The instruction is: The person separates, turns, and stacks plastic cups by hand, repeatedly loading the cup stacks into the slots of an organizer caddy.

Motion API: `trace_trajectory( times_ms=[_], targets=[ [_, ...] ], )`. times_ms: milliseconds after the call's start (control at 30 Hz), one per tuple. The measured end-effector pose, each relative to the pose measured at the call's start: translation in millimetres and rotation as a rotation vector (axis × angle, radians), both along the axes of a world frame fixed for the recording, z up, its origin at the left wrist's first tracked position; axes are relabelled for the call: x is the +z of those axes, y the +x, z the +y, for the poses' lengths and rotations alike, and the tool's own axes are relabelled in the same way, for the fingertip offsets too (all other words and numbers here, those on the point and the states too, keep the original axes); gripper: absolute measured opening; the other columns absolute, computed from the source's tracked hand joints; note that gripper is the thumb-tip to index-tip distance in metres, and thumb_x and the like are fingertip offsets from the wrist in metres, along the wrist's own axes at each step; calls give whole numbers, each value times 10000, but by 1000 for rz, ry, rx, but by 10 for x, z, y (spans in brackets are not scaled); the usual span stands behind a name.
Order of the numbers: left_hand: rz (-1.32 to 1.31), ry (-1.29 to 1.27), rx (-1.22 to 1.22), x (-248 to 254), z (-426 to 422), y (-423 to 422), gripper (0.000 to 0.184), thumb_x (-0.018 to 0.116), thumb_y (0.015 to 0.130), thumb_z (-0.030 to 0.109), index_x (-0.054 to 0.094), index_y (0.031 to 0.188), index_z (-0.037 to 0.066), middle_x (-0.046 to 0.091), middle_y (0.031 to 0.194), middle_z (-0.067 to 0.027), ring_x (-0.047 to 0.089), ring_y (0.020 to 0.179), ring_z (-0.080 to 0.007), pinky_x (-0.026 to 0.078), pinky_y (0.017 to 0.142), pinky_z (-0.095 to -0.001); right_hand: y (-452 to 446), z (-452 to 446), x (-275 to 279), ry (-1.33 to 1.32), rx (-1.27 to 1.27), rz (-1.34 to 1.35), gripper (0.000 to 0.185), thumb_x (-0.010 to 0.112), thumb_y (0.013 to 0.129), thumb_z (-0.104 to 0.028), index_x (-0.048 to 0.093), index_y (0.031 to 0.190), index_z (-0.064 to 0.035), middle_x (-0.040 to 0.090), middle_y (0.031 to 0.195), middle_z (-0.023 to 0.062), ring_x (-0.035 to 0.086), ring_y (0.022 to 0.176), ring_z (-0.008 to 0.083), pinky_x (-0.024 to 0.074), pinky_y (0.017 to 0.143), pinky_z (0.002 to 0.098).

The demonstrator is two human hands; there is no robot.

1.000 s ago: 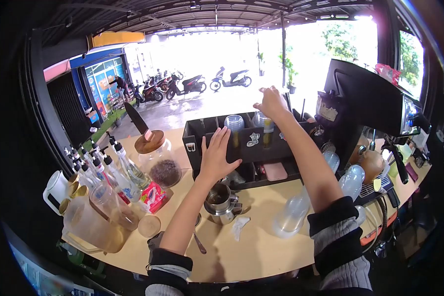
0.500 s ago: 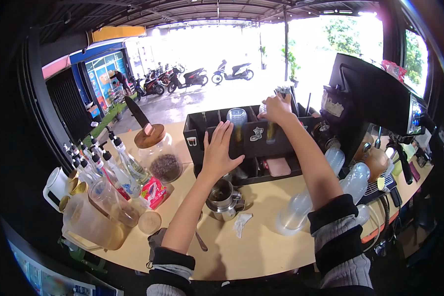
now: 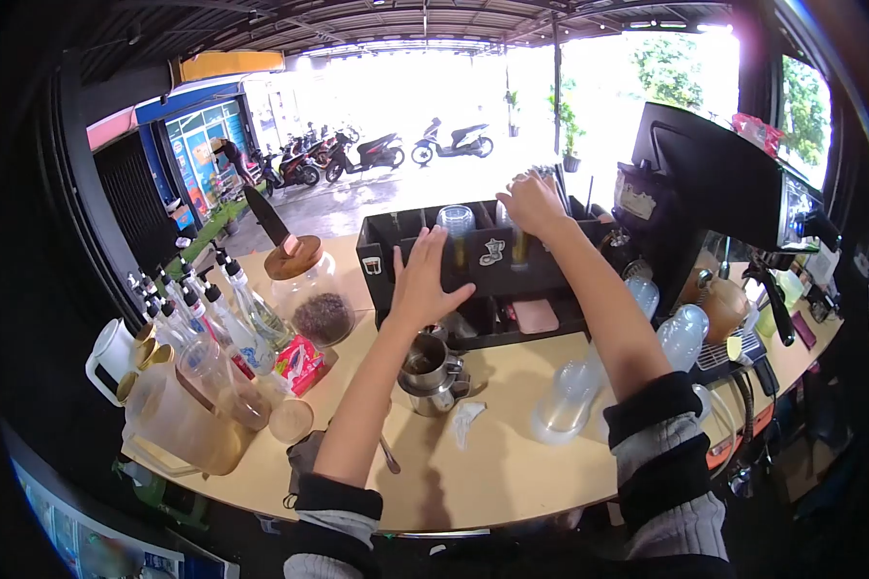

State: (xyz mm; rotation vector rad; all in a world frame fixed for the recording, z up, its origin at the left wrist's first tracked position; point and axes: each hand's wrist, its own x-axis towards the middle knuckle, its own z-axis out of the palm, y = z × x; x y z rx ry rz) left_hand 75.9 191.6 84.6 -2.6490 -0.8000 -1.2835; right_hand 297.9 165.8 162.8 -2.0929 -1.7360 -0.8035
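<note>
Organizer reach underway: left hand spread wide at its front; right hand curled over its top, can't tell if gripping. Any lift-out calls for a straight upward pull.

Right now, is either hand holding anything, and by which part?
Left hand: nothing held, fingers spread at the front of the black organizer. Right hand: fingers curled above its compartments; any hold, or where, can't be told.

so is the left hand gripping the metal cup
No, the left hand is open, its fingers spread at the front of the black organizer.
</note>
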Motion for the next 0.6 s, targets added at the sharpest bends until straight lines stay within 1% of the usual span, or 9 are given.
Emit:
trace_trajectory(
  times_ms=[67, 133, 167, 200, 267, 333, 400, 467, 600],
  targets=[
    [-62, 19, -26, 11, -104, 44, 770, 715, 695, 312, 358, 1335, 76, 414, 1347, -128, 352, 1282, -270, 179, 1067, -537, -84, -275, 150, 83, 50, -49, 321, 518, 873, -336, 676, 854, -57, 637, 961, 117, 547, 1012, 270, 387, 877, 454],
    [-195, 93, -116, 10, -398, 7, 596, 675, 752, 261, 431, 1247, 37, 504, 1231, -145, 415, 1231, -299, 211, 1055, -516, -177, -596, 205, 143, 177, 21, 307, 511, 866, -299, 674, 812, -44, 635, 897, 131, 581, 929, 282, 433, 828, 443],
    [-254, 55, -254, -11, -611, -7, 475, 657, 770, 216, 485, 1168, 23, 540, 1173, -136, 455, 1183, -316, 258, 1029, -485, -204, -783, 212, 204, 298, 116, 276, 532, 856, -229, 638, 798, 20, 627, 880, 143, 598, 795, 297, 456, 753, 408],
    [-236, 5, -295, -152, -769, 17, 476, 682, 753, 231, 497, 1136, 16, 544, 1153, -145, 465, 1169, -320, 300, 1005, -456, -267, -986, 198, 196, 291, 121, 276, 532, 856, -229, 638, 798, 20, 627, 880, 143, 598, 795, 297, 456, 753, 408],
    [-197, -366, -481, -447, -1095, 80, 608, 746, 686, 247, 471, 1186, 37, 544, 1167, -138, 482, 1132, -295, 339, 992, -424, -401, -1382, 100, 245, 418, 374, 189, 570, 820, -173, 635, 796, 3, 614, 841, 143, 589, 879, 311, 458, 782, 409],
    [-143, -660, -527, -731, -1428, 149, 813, 807, 599, 321, 406, 1243, 29, 536, 1185, -148, 466, 1164, -306, 371, 972, -401, -473, -1717, -120, 303, 468, 397, 137, 604, 799, -132, 621, 828, 1, 602, 845, 128, 577, 809, 274, 456, 736, 370],
    [-88, -720, -555, -1174, -1583, 276, 884, 820, 569, 341, 376, 1261, 17, 535, 1188, -155, 458, 1177, -308, 372, 974, -398, -538, -2055, -314, 355, 520, 415, 124, 637, 779, -91, 606, 860, -2, 590, 849, 112, 565, 739, 237, 455, 690, 330],
    [-31, -778, -570, -1320, -1694, 374, 954, 834, 540, 361, 347, 1279, 6, 533, 1191, -162, 450, 1189, -310, 372, 975, -395, -622, -2348, -493, 328, 445, 531, 258, 640, 771, -125, 570, 984, 2, 559, 1007, 159, 558, 940, 330, 451, 819, 391],
    [143, -760, -483, -1342, -1780, 483, 978, 843, 516, 348, 347, 1285, 1, 536, 1178, -176, 525, 1101, -313, 379, 973, -402, -735, -2699, -947, 339, 403, 597, 448, 654, 769, -144, 490, 1164, -8, 488, 1148, 188, 505, 1049, 356, 421, 885, 396]
  ],
)
